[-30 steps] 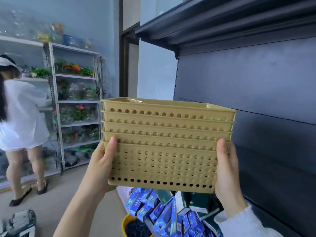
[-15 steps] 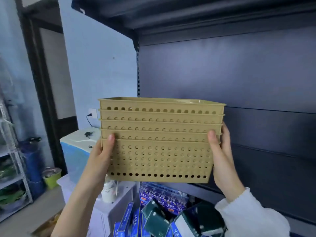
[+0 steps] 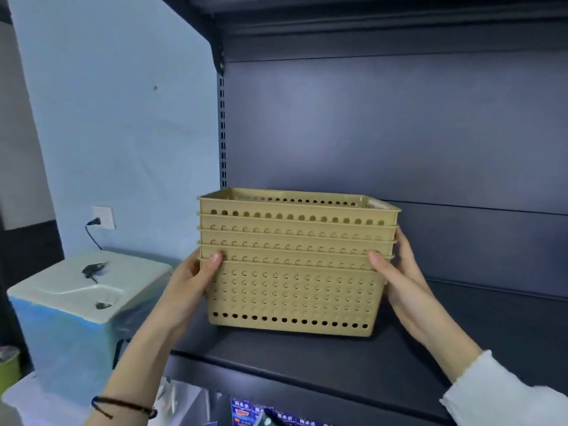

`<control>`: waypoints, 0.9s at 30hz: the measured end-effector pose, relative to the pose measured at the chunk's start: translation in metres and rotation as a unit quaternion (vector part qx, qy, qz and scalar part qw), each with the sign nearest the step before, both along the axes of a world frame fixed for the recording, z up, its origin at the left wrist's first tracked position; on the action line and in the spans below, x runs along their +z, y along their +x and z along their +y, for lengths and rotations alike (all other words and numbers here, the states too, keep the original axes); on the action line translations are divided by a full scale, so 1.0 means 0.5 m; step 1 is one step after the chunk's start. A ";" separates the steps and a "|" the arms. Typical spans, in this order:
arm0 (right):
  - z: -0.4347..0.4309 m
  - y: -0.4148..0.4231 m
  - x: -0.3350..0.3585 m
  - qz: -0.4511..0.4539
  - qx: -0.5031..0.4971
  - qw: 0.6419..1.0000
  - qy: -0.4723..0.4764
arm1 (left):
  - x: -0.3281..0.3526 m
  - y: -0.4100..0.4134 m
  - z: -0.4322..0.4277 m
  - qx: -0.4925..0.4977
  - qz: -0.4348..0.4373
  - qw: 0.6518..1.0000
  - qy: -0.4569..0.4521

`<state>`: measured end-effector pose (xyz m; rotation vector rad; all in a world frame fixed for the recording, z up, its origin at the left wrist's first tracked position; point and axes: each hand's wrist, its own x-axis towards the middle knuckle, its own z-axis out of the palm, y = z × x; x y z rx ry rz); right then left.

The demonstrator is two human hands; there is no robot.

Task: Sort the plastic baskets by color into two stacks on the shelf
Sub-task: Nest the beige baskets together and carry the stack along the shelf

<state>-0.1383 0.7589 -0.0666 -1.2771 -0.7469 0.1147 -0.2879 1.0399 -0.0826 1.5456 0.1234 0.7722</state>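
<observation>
A nested stack of several tan perforated plastic baskets sits at the left part of the dark shelf board, its base resting on or just above the board. My left hand grips the stack's left end, thumb on the front rim. My right hand grips the right end the same way. No basket of another colour is in view.
The shelf's dark back panel stands behind the stack, and an upper shelf hangs above. A slotted upright marks the shelf's left edge. A white and blue appliance stands to the left, below a wall socket. Blue boxes lie beneath.
Both hands carried the stack forward and down onto the shelf board. My view turned right and closer to the shelf; the person and the racks at the left are out of sight.
</observation>
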 end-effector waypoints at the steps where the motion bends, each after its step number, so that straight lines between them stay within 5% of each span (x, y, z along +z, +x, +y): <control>1: 0.012 0.005 0.003 -0.002 0.002 1.000 -0.010 | 0.000 0.011 0.018 -0.006 0.003 1.000 0.010; 17: 0.160 0.083 0.007 0.039 -0.050 0.994 -0.087 | -0.001 0.125 0.226 -0.078 0.065 0.991 0.082; 27: 0.211 0.070 -0.008 0.090 -0.147 0.984 -0.048 | 0.003 0.167 0.281 -0.071 0.078 0.991 0.078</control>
